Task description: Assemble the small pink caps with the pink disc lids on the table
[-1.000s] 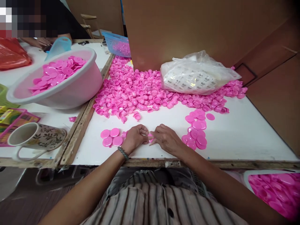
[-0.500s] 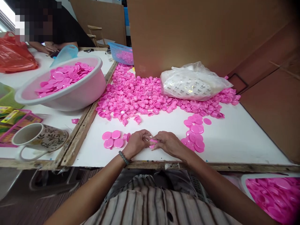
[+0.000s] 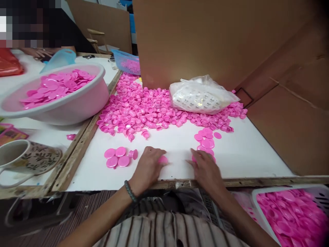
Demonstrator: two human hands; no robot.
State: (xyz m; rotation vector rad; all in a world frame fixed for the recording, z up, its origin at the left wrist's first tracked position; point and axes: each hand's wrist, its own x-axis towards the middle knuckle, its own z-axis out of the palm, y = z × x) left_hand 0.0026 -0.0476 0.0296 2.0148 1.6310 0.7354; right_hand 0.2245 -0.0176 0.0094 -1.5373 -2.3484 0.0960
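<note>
My left hand [image 3: 147, 167] is closed on a pink plastic disc [image 3: 162, 160] just above the white table; whether a cup is joined to it is hidden. To its left lie several pink disc-topped pieces [image 3: 120, 151] and a pink piece on its side [image 3: 133, 154]. My right hand [image 3: 207, 168], a little blurred, is over the near end of a row of loose pink discs [image 3: 207, 143]. Its thumb and forefinger are apart, and it partly covers the discs. Beyond both hands spreads a heap of small pink toy cups [image 3: 144, 109].
A white plastic bag [image 3: 203, 97] rests on the heap before a cardboard sheet [image 3: 185, 41]. A basin of discs [image 3: 100, 85] and a floral mug [image 3: 43, 156] stand left of the wooden edge [image 3: 77, 154]. A crate of pink pieces [image 3: 254, 202] is low right. Another person's hands [image 3: 38, 53] show far left.
My hands were together at a pink piece; now they are apart. The right hand has moved right to the loose discs, while the left keeps the piece. The whole view has shifted slightly.
</note>
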